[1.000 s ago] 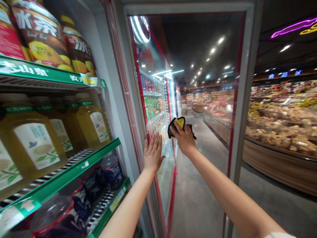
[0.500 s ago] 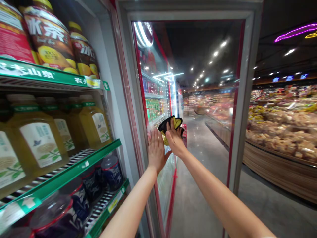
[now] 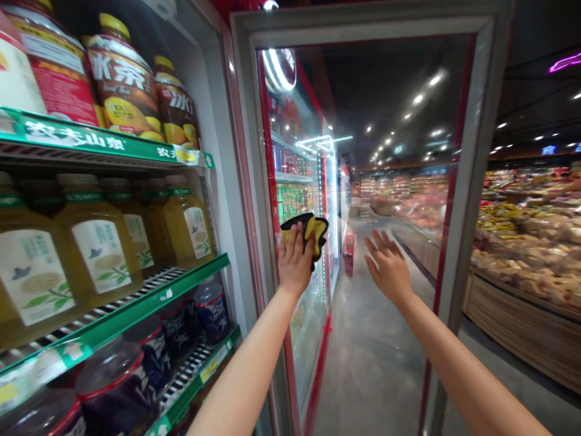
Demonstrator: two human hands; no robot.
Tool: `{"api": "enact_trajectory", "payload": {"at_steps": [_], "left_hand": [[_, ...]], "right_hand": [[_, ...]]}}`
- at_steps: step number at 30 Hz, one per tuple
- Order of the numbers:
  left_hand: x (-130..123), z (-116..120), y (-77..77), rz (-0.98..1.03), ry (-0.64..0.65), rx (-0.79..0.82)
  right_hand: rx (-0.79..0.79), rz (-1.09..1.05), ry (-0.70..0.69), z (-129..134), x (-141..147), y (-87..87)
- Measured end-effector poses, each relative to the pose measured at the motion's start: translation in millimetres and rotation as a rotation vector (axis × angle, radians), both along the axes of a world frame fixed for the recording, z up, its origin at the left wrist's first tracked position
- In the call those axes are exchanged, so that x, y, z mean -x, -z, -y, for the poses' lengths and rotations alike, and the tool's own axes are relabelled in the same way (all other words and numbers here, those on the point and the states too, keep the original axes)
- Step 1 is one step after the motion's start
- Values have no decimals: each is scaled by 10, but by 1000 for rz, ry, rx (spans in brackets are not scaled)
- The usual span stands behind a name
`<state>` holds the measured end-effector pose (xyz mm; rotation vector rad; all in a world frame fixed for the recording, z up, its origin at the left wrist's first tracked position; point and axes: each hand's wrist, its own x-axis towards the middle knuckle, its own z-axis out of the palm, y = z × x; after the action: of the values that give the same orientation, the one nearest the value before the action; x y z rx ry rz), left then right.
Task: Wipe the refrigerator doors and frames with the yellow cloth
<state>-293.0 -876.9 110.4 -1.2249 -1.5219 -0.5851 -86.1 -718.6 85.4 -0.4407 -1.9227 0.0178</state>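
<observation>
A black and yellow cloth lies bunched against the glass of the open fridge door, near the door's left frame. My left hand is on the cloth, its fingers laid over the lower left part and pressing it to the glass. To the right, my right hand is raised in front of the glass with its fingers spread and nothing in it. Whether its fingertips touch the pane I cannot tell.
Shelves with green edges hold tea bottles and dark-labelled bottles on the left. Beyond the door's right edge stands a wood-sided produce display. Another glass-fronted fridge shows through the pane.
My right hand has left the cloth and moved right. My left hand, earlier beside the cloth, is now on it. The view has shifted slightly left.
</observation>
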Motion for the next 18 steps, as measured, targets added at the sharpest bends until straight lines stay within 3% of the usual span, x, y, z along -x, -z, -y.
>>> {"api": "enact_trajectory", "payload": {"at_steps": [3, 7, 10, 13, 15, 18], "left_hand": [[26, 172, 143, 100, -87, -31], [-79, 150, 338, 125, -71, 76], [-74, 36, 143, 114, -105, 87], [-29, -34, -49, 147, -169, -26], [-33, -32, 88, 182, -186, -87], [-73, 21, 605, 212, -180, -31]], "right_hand": [[-147, 261, 334, -90, -145, 166], [-194, 359, 418, -135, -133, 257], [-191, 367, 393, -166, -134, 266], [-177, 385, 359, -192, -192, 251], [-176, 401, 340, -215, -242, 240], [-203, 419, 319, -274, -303, 233]]}}
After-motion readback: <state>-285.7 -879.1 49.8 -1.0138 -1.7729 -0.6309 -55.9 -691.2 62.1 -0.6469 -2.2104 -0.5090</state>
